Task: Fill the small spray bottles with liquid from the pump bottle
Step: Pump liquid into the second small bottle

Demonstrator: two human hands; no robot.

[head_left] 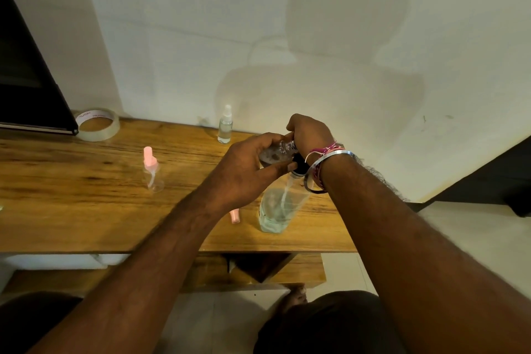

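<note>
A clear pump bottle (280,207) with pale liquid in its lower part stands on the wooden table (71,210); its black pump head is mostly hidden under my right hand (309,135), whose fingers curl over the top. My left hand (244,172) grips a small clear spray bottle (277,152), tilted with its threaded neck against the pump. A pink cap (234,215) lies on the table beside the pump bottle. Another small bottle with a pink sprayer (151,171) stands to the left. A third one with a white sprayer (225,125) stands near the wall.
A roll of clear tape (97,123) lies at the back left, next to a dark panel (26,75). The table's right edge ends just past the pump bottle. A lower wooden shelf (258,270) sits under the tabletop.
</note>
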